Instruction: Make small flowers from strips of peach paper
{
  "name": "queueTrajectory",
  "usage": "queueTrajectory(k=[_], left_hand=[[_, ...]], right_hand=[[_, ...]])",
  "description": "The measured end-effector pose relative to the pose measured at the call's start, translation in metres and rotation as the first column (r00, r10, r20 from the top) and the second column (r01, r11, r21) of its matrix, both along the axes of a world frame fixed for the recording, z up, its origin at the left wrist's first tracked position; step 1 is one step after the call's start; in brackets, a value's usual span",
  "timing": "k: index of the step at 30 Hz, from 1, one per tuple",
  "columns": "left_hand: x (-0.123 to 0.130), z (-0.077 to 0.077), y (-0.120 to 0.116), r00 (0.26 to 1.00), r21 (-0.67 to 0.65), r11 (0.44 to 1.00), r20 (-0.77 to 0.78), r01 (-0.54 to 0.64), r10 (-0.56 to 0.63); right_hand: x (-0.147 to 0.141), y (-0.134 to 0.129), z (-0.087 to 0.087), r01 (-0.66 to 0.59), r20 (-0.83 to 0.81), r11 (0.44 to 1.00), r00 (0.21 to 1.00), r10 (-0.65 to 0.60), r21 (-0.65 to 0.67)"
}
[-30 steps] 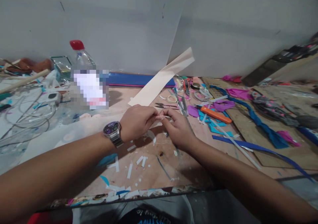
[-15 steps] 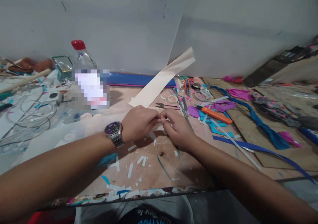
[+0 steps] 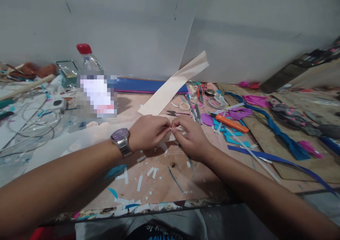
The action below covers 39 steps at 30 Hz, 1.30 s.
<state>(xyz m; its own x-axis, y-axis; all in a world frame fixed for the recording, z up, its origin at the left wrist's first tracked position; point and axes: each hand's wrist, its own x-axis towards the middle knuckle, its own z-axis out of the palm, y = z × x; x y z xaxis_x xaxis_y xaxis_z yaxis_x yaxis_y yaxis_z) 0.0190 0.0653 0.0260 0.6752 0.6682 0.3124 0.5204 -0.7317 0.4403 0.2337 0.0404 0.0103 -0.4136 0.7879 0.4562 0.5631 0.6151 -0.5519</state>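
My left hand (image 3: 150, 132), with a metal-banded watch (image 3: 120, 140) on its wrist, is closed in a pinch at the middle of the wooden table (image 3: 164, 183). Its fingertips meet those of my right hand (image 3: 190, 137), which is pinched as well. Whatever lies between the fingertips is too small to make out. Some pale material shows just under the fingers. Behind the hands a long cream strip (image 3: 170, 87) leans up against the grey wall.
A bottle with a red cap (image 3: 84, 49) and a blurred bright patch stand at the back left. An orange cutter (image 3: 231, 123), tape roll (image 3: 185, 106), scissors and blue strip (image 3: 278, 158) lie right. White scraps (image 3: 139, 182) lie in front.
Both hands have hardly moved and stay fingertip to fingertip. The left wrist has turned slightly, and the watch has shifted a little to the left.
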Motion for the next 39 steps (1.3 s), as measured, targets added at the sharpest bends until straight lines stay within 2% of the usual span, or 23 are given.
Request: queueTrajectory(k=[6,16,25,29,34,39], left_hand=[[-0.002,0.006,0.001,0.995,-0.113,0.992,0.090,0.046,-0.036],[-0.006,0.012,0.002,0.990,-0.243,0.968,0.140,0.058,-0.024],[-0.007,0.010,0.002,0.989,-0.239,0.968,0.146,0.074,-0.039],[-0.006,0.011,0.001,0.988,-0.227,0.969,0.141,0.095,-0.064],[-0.009,0.012,0.005,0.983,-0.260,0.960,0.176,0.101,-0.055],[-0.011,0.014,0.010,0.981,-0.265,0.962,0.196,0.059,-0.006]], right_hand=[[-0.001,0.001,-0.001,-0.011,-0.026,0.999,1.000,0.010,-0.043],[-0.002,-0.001,0.002,-0.023,-0.058,0.997,0.998,0.019,-0.070],[0.001,-0.001,0.001,-0.054,-0.046,0.998,0.998,0.052,-0.032],[-0.001,-0.003,0.003,-0.067,-0.068,0.992,0.996,0.060,-0.110],[0.000,-0.002,0.002,-0.011,-0.140,0.975,0.990,-0.020,-0.220],[0.005,0.000,0.002,0.018,-0.124,0.983,0.991,-0.041,-0.184]])
